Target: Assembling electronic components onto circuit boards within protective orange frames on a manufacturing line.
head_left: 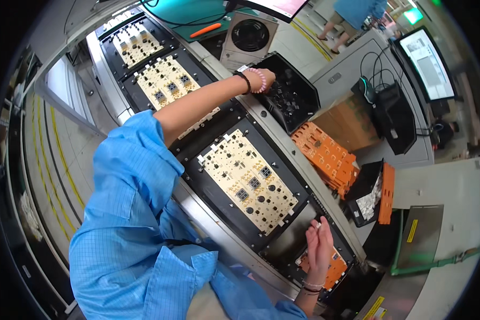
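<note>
My left hand [268, 81], with a pink coiled band at the wrist, reaches over the near-left edge of a black tray [304, 89] holding many small black parts. Its fingers curl down, and whatever they pinch is hidden. Lower right, my right hand [319, 249] is raised with a small white piece [318, 225] between thumb and fingertip. Between my arms, a cream circuit board [230, 165] dotted with black and gold components lies in a black carrier [197, 184]. An orange board [333, 271] lies partly behind my right hand.
More cream boards [162, 80] sit in carriers up the line, left of my left arm. Beyond the metal rail are stacked orange panels [325, 152], a black bin [364, 200] of white pieces, a cardboard box [352, 122], a fan unit [249, 36] and a monitor [426, 63]. Another person [352, 21] stands farther off.
</note>
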A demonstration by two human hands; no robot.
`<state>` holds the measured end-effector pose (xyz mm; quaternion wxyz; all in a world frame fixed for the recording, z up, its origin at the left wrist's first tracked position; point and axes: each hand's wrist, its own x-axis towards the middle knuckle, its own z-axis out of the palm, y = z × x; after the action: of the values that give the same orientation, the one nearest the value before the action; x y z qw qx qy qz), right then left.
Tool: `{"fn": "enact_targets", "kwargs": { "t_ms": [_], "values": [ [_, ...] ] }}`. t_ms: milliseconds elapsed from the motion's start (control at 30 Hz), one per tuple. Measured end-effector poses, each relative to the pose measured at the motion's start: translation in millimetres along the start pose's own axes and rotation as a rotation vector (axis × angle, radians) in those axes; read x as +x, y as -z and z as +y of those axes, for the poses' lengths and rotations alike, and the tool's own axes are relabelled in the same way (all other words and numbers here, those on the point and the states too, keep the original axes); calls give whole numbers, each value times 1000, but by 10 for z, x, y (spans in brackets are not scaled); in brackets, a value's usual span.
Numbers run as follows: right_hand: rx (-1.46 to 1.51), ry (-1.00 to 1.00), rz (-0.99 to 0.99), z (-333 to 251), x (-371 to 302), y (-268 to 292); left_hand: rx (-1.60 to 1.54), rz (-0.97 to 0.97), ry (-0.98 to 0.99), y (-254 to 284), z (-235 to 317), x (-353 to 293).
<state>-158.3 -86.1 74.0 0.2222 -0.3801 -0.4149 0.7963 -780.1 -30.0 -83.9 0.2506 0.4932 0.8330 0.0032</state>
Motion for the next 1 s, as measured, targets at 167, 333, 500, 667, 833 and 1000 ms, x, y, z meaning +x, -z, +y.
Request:
{"fn": "enact_targets", "kwargs": {
  "t_ms": [167, 333, 500, 667, 833, 1000],
  "values": [
    [-190, 72, 40, -13, -189, 99, -79, 379, -339, 359, 1134, -881],
    [-420, 5, 20, 58, -58, -206, -381, 667, -631, 213, 759, -1123],
    [-516, 183, -11, 157, -53, -243, -535, 561, -944, 208, 1247, -2076],
    [-543, 223, 47, 251, -127, -394, -431, 242, -985, -296, 1355, -3137],
    [-615, 260, 45, 253, -147, -520, -371, 177, -828, -528, 1151, -3405],
    [-663, 267, 30, 246, -111, -585, -336, 198, -854, -587, 1084, -3418]
  ]
}}
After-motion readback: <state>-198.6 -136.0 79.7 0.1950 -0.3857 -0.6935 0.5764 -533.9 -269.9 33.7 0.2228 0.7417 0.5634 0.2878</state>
